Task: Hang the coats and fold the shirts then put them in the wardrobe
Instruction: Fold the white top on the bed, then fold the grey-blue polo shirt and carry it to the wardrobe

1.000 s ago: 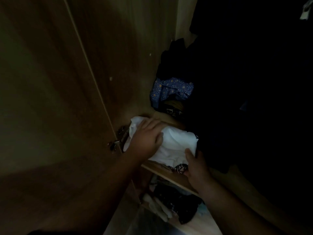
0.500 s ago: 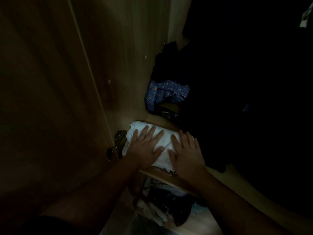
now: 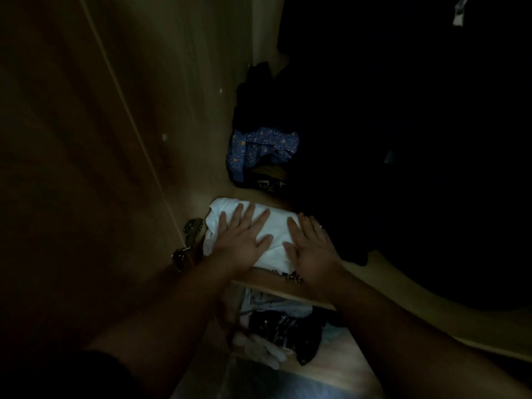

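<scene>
I see a blue flowered cloth (image 3: 260, 148) at the back (crumpled), a metal hinge (image 3: 190, 240) at left, jumbled dark clothes (image 3: 288, 329) below.

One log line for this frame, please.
stage: placing in wardrobe | left hand: flat on folded white shirt | right hand: flat on shirt | shirt: on shelf
</scene>
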{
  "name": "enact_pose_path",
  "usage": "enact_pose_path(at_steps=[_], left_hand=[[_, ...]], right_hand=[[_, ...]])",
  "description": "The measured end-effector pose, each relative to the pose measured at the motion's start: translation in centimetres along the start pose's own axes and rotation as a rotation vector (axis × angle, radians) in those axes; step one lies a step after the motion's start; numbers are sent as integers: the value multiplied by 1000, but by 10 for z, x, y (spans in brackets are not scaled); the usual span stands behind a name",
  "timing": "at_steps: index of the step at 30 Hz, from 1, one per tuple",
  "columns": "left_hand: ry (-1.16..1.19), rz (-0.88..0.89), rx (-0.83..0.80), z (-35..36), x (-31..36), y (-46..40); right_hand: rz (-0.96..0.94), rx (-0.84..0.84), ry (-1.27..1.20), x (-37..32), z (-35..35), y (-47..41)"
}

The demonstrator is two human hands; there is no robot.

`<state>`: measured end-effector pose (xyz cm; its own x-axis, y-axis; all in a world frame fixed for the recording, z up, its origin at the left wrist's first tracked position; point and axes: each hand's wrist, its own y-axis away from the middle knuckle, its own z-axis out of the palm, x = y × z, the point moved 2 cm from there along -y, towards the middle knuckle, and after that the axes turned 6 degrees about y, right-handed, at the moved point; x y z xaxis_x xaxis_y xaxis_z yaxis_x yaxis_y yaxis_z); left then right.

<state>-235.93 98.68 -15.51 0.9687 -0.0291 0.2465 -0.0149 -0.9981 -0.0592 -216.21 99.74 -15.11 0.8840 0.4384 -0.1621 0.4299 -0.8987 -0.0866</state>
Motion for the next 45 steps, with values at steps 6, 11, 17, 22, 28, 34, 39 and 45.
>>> enact_pose_path(at_steps=[6,11,17,22,28,34,39,45], left_hand=[[-5,11,-23,-36,17,26],[87,39,50,-46,58,95],[-3,121,112,-42,129,212],[-70,263,55,-32,210,313],[-137,477,-8,-18,297,415],[-107,730,-79,-1,369,499],[-26,885,-159,27,405,576],[-22,1073,-267,58,434,691]], right_hand=[[10,43,-69,7,-47,54],[72,116,-40,15,-86,131],[121,128,63,28,-108,265],[189,109,130,41,-110,397],[328,80,253,55,-125,561],[572,92,330,52,-127,714],[818,67,330,8,-107,832],[953,-8,345,-56,-84,961]])
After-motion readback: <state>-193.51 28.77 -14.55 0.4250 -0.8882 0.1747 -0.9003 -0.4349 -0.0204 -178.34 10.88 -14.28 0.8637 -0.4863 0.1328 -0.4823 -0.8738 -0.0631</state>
